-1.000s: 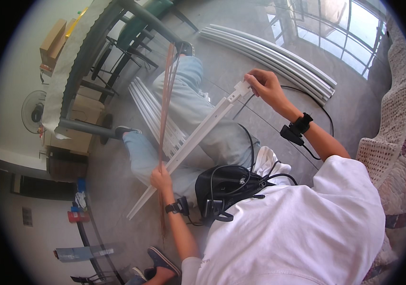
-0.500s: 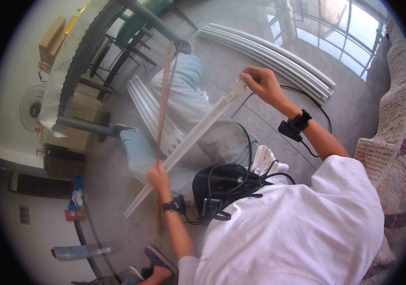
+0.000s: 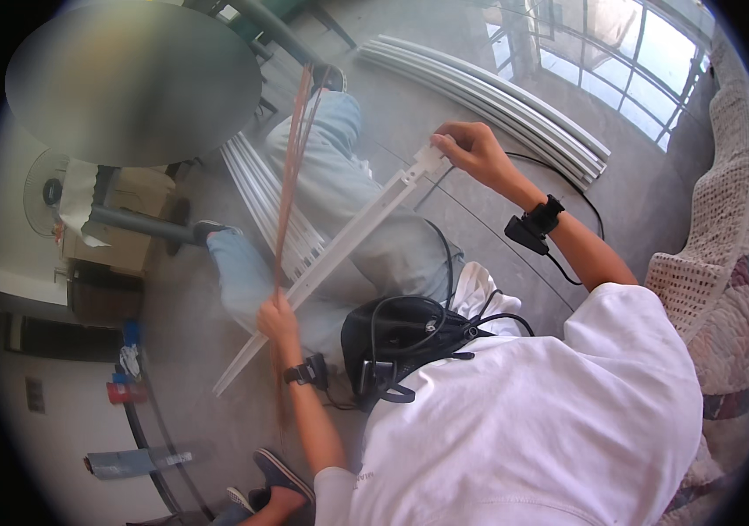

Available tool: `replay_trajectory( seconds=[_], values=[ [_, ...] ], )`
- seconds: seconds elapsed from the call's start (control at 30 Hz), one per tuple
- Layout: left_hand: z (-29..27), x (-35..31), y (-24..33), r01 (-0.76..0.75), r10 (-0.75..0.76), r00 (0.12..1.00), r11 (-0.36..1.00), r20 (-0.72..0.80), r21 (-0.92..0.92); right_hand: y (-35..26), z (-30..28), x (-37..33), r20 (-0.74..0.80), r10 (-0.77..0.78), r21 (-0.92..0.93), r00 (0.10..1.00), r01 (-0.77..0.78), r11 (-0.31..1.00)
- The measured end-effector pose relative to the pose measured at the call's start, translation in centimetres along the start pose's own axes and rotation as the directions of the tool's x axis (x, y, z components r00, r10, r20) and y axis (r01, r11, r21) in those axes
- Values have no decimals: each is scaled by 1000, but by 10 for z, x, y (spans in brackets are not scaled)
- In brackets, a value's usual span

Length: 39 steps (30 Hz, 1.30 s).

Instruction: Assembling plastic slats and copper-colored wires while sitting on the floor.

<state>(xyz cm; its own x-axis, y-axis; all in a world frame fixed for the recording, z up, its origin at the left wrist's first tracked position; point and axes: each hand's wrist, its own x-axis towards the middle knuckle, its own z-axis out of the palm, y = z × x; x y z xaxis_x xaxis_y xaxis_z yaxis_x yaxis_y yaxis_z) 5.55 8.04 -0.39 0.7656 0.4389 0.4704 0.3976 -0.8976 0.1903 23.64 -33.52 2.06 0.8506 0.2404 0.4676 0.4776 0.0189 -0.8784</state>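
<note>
A long white rail (image 3: 344,238) with a notched end piece (image 3: 424,165) slants across my lap. My left hand (image 3: 279,323) is closed round its lower part. A bundle of thin reddish-brown strips (image 3: 290,184) also runs through that hand, crossing the rail and rising toward my foot. At the rail's upper end, my right hand (image 3: 471,151) is closed, thumb and index finger pinched on the end piece. The fingertips hide whether anything small is between them. Beside my legs lie several white rails (image 3: 260,193) on the floor.
Another stack of long white rails (image 3: 488,101) lies on the floor ahead. A woven cover (image 3: 712,228) hangs at right. A blurred dark disc (image 3: 133,83) hides much of the table at upper left. A fan (image 3: 44,193) stands beyond; a cable (image 3: 567,171) trails along the floor.
The blurred disc has come into view at upper left, over the table. The whole scene has shifted slightly left; both hands keep their hold on the rail.
</note>
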Motion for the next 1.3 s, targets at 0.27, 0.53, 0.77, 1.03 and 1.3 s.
replay_trajectory(
  seconds=[0.27,0.53,0.77,1.03,1.3],
  values=[
    [4,-2,-8,15,-15,1000,1000,11,6,5,28,-11,-72,3,-7,997,-4,1000],
    [12,-1,-2,2,-2,1000,1000,-16,-16,-40,-13,8,246,-53,-505,968,175,845],
    [-1,-7,5,-34,32,999,995,-28,-94,-64,59,8,828,-190,-400,528,792,460],
    [-30,-18,10,-97,42,966,974,-257,-206,-55,99,11,842,-190,-379,505,804,458],
    [-79,3,-12,-88,-49,808,975,-588,-202,-48,85,-24,616,-15,-598,788,479,643]
  ],
)
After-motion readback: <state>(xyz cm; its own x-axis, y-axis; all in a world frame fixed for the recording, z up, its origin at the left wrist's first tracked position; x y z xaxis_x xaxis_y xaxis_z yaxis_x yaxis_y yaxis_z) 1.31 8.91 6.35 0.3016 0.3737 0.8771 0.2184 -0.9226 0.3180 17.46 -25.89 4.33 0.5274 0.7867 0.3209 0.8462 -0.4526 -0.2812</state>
